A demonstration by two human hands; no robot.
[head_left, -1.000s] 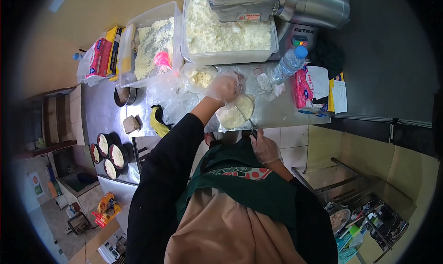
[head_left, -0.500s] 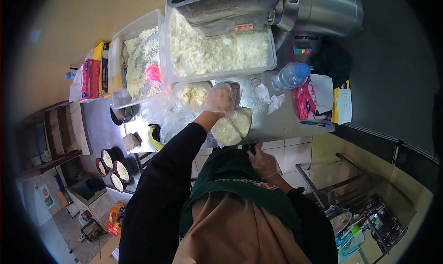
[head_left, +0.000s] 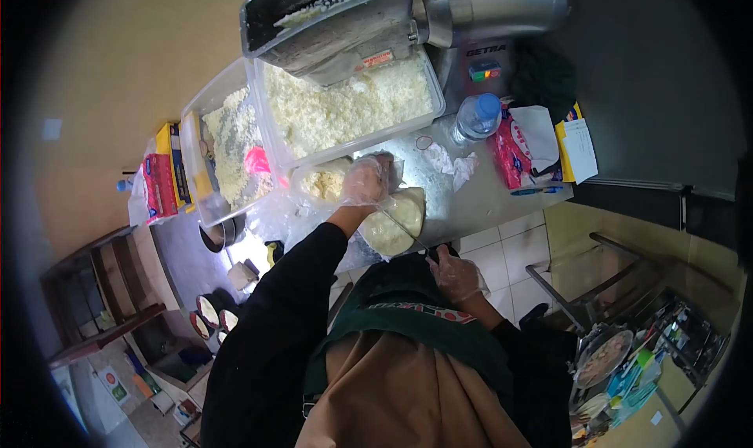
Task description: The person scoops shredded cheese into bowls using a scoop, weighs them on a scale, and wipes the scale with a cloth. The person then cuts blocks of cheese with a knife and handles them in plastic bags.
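A clear plastic glove covers my left hand [head_left: 367, 181], which is closed around something brownish that I cannot make out, just above a pale, round block [head_left: 394, 222] at the table's front edge. My right hand [head_left: 455, 275], also gloved, is closed on the dark handle of a knife [head_left: 409, 235]. The knife's thin blade lies across the top of the pale block. Left of my left hand is a clear bag [head_left: 323, 183] with pale yellow crumbs inside.
Behind my hands stand a large tub [head_left: 361, 146] of white shreds, a second tub [head_left: 205, 205] and a grating machine [head_left: 337, 36]. A water bottle [head_left: 477, 120], crumpled tissue [head_left: 463, 170] and a pink tissue pack [head_left: 514, 154] are to the right. Filled pans [head_left: 209, 311] sit lower left.
The view has shifted and turned, so the tubs and machine appear further left and tilted. Both hands keep their holds, and the knife stays across the block.
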